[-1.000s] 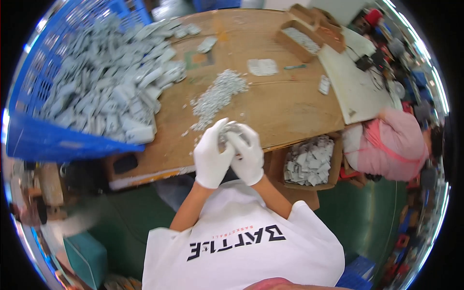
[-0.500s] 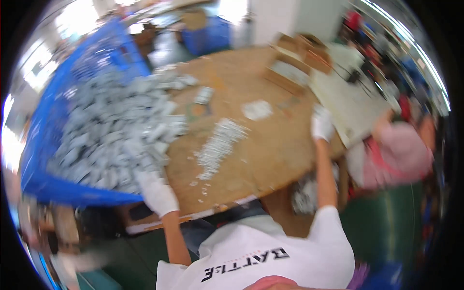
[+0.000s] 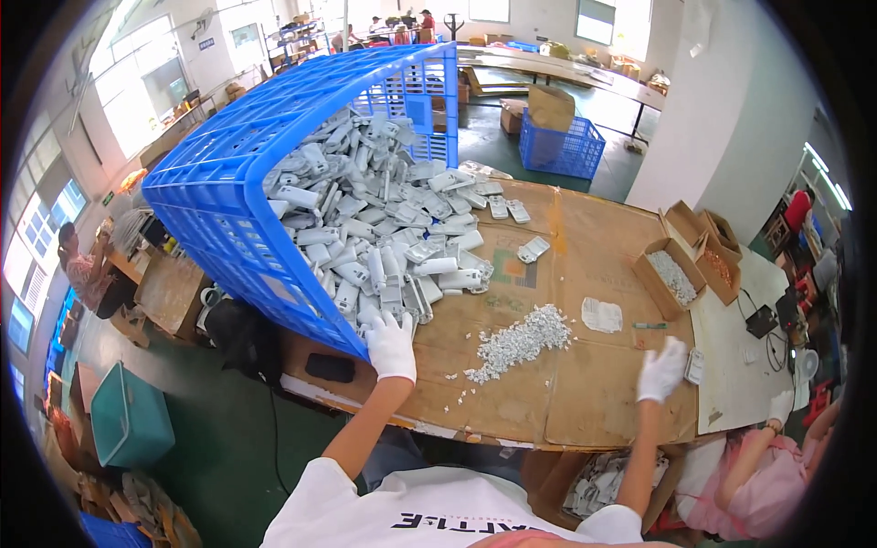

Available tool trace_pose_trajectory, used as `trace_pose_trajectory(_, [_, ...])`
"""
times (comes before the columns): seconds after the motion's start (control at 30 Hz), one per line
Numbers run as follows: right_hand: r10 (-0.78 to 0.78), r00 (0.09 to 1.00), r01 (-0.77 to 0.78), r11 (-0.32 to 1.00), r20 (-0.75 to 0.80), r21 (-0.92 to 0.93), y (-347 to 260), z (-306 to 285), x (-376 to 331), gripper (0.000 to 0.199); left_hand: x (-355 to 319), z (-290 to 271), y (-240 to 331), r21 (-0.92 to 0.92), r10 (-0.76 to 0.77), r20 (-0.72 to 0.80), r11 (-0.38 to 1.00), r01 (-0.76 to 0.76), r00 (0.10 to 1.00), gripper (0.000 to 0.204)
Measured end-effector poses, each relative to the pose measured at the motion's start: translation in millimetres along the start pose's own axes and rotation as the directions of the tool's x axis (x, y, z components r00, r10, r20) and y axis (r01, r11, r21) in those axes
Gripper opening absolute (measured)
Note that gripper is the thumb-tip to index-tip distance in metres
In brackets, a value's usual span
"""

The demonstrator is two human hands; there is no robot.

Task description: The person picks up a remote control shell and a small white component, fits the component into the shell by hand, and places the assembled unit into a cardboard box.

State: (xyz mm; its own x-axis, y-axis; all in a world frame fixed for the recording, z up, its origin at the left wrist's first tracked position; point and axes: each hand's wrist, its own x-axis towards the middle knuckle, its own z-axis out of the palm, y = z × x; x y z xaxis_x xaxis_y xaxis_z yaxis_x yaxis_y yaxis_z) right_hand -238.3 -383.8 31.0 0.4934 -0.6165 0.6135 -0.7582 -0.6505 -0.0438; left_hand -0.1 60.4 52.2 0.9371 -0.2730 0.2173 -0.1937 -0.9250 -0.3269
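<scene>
My left hand (image 3: 393,345), in a white glove, reaches to the near edge of a heap of pale plastic housings (image 3: 393,247). Its fingers are stretched out and touch pieces there; no single piece shows clearly held. The heap spills from a blue crate (image 3: 215,215) lying on its side. On the right, my gloved right hand (image 3: 662,370) hovers over the brown tabletop (image 3: 594,402), fingers loosely apart and nothing visible in them. One housing (image 3: 694,365) lies just right of it. Between my hands is a pile of small whitish parts (image 3: 523,343).
Cardboard boxes of small parts (image 3: 671,278) stand at the back right. A flat white packet (image 3: 601,315) and a lone housing (image 3: 533,249) lie mid-table. A dark pad (image 3: 330,367) sits by the front left edge. A co-worker in pink (image 3: 744,479) is close on the right.
The view has swung, shifting the table's contents to the right, and the blur is gone. My right hand now sits left of the board seam, with a housing visible beside it. My left hand stays at the heap.
</scene>
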Motion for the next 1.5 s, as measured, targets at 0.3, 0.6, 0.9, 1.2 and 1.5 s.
trace_pose_trajectory(0.3, [-0.697,0.709,0.629,0.553,-0.111,0.547,-192.9,-47.3,-102.2,0.029,20.8,16.0,15.0,-0.120,0.003,-0.107,0.993,-0.016,0.994,0.013])
trace_pose_trajectory(0.6, [-0.728,0.685,0.646,0.579,-0.043,0.498,-207.7,-27.0,-106.4,0.016,3.9,38.0,24.8,-0.269,0.037,-0.387,0.951,-0.151,0.921,0.007])
trace_pose_trajectory(0.9, [-0.719,0.678,0.661,0.502,-0.155,0.558,-214.1,-32.3,-115.4,0.008,7.8,63.3,29.6,-0.444,0.005,-0.486,0.860,-0.252,0.874,0.006])
trace_pose_trajectory(1.2, [-0.714,0.691,0.581,0.641,0.111,0.502,-213.1,-17.6,-109.4,0.009,-0.3,36.2,20.8,-0.661,0.114,-0.567,0.529,-0.533,0.816,0.010])
trace_pose_trajectory(1.5, [-0.693,0.667,0.636,0.721,0.275,0.276,-233.4,-26.6,-107.6,0.005,7.4,35.8,28.6,-0.544,0.391,-0.637,0.384,-0.746,0.665,0.009])
